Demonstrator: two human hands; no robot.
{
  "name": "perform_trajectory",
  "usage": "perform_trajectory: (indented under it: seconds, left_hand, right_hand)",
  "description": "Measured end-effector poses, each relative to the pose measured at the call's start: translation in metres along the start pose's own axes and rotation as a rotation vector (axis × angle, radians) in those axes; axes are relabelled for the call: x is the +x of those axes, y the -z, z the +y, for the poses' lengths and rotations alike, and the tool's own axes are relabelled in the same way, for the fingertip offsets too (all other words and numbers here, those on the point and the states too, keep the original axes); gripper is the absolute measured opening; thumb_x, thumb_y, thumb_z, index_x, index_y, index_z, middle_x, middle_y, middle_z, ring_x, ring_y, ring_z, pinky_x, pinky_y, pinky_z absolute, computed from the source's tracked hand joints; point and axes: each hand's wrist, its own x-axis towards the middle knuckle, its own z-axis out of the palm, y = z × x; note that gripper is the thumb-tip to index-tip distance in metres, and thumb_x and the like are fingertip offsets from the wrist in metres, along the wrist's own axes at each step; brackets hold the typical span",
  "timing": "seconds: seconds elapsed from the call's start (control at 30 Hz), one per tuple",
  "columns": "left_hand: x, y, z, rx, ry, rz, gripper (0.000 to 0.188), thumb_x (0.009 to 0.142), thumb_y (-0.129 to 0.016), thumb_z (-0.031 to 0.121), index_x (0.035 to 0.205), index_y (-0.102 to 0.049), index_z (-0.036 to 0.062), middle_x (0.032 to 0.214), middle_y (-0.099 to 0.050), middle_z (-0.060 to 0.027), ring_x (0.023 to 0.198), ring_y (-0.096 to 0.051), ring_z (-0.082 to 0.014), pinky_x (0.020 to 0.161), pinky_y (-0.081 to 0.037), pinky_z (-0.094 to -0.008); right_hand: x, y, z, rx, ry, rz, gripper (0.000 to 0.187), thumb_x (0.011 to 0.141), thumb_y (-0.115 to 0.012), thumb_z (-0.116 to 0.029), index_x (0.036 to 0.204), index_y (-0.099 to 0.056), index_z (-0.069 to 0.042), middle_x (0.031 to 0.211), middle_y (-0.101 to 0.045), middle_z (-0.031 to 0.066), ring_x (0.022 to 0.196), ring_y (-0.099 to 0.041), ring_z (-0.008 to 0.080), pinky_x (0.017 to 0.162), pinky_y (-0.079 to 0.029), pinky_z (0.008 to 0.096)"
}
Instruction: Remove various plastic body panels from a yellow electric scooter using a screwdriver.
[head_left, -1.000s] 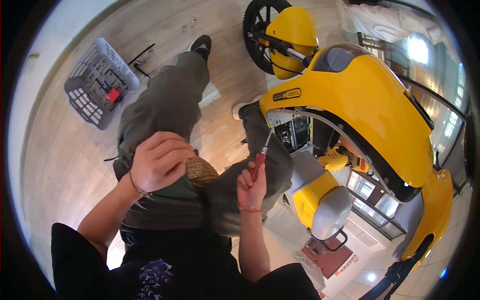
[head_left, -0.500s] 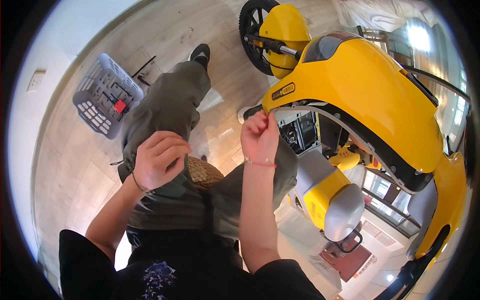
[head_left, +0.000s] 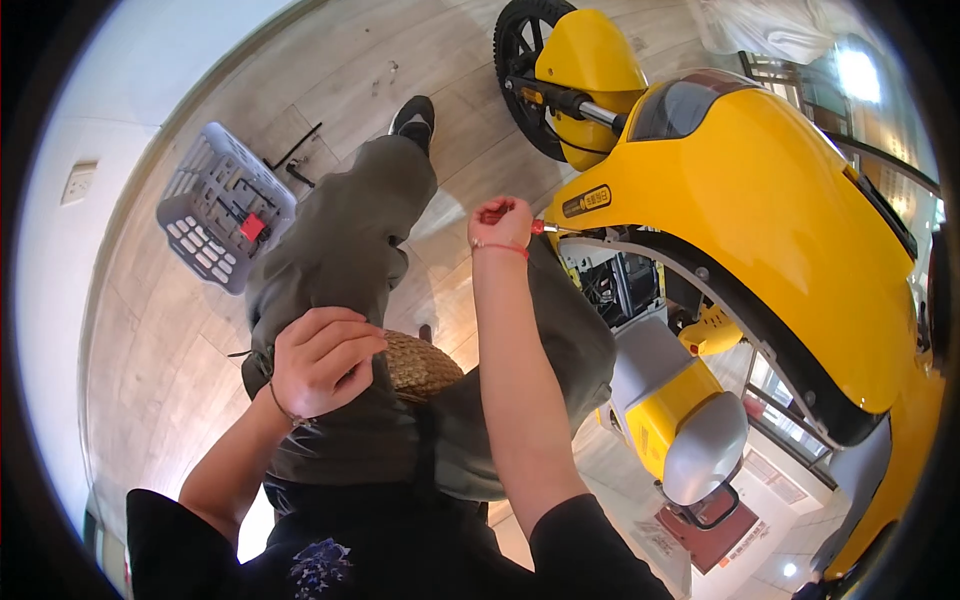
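Wrapped round a slim screwdriver with a red handle and bright metal shaft [head_left: 541,227], the right hand [head_left: 499,221] hides most of that handle. The shaft points toward the lower front corner of the glossy yellow scooter body [head_left: 740,170], beside the curved opening where dark inner parts [head_left: 632,285] show; whether the tip is seated in anything is too small to tell. To work well here, the shaft should run straight in line with any screw head — a slanted tip would likely slip and mark the shiny shell. Steady pressure first, then short turns from the wrist, seems the sound way. The left hand [head_left: 325,362] rests loosely curled above the grey-green trousers [head_left: 330,250], near a straw-coloured woven seat [head_left: 425,368]; I cannot tell whether its fingers pinch something small. If free, it could brace the scooter body near the tip.
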Motion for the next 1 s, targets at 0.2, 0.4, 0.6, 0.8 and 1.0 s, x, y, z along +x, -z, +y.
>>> perform_trajectory:
  seconds: [0.2, 0.4, 0.6, 0.8, 1.0]
  left_hand:
    - [0.003, -0.001, -0.002, 0.065, -0.028, -0.039, 0.025, 0.058, -0.064, 0.002, 0.082, -0.064, 0.0098, 0.086, -0.065, -0.0002, 0.08, -0.061, -0.0199, 0.067, -0.05, -0.0282]
    - [0.001, -0.005, 0.002, 0.071, -0.043, -0.054, 0.027, 0.057, -0.065, 0.003, 0.083, -0.065, 0.0102, 0.086, -0.065, 0.0003, 0.08, -0.061, -0.0195, 0.066, -0.05, -0.0274]
    - [-0.002, -0.011, 0.006, 0.059, -0.061, -0.071, 0.032, 0.051, -0.063, 0.0, 0.082, -0.065, 0.0089, 0.086, -0.066, -0.0018, 0.081, -0.06, -0.0218, 0.07, -0.049, -0.0289]
    - [0.004, -0.008, 0.004, 0.102, -0.047, -0.064, 0.03, 0.055, -0.066, 0.005, 0.084, -0.066, 0.0118, 0.087, -0.065, 0.0019, 0.081, -0.061, -0.0178, 0.063, -0.048, -0.0265]
    - [0.021, -0.008, 0.008, 0.077, 0.061, -0.094, 0.03, 0.053, -0.062, 0.0, 0.082, -0.065, 0.0091, 0.086, -0.065, -0.0023, 0.082, -0.06, -0.0218, 0.07, -0.049, -0.0287]
  right_hand:
    - [-0.005, -0.05, 0.003, 0.166, 0.023, 0.273, 0.013, 0.077, -0.044, -0.01, 0.087, -0.039, -0.015, 0.07, -0.041, 0.0006, 0.053, -0.04, 0.013, 0.048, -0.035, 0.0229]
    - [-0.012, -0.081, 0.005, 0.232, 0.065, 0.301, 0.018, 0.076, -0.044, -0.011, 0.092, -0.036, -0.017, 0.071, -0.041, 0.0014, 0.051, -0.04, 0.0132, 0.047, -0.033, 0.0235]
    - [0.0, -0.048, 0.023, 0.116, 0.068, 0.051, 0.013, 0.074, -0.044, -0.01, 0.087, -0.041, -0.012, 0.063, -0.039, 0.0003, 0.049, -0.039, 0.0117, 0.046, -0.034, 0.0224]
    - [0.003, 0.024, 0.032, -0.053, 0.081, -0.173, 0.009, 0.079, -0.054, -0.009, 0.08, -0.045, -0.01, 0.059, -0.039, -0.0015, 0.049, -0.041, 0.0116, 0.046, -0.035, 0.0234]
    - [-0.015, 0.094, 0.01, -0.441, 0.155, -0.126, 0.017, 0.089, -0.059, -0.023, 0.085, -0.05, -0.009, 0.063, -0.046, -0.0001, 0.052, -0.046, 0.0118, 0.049, -0.04, 0.027]
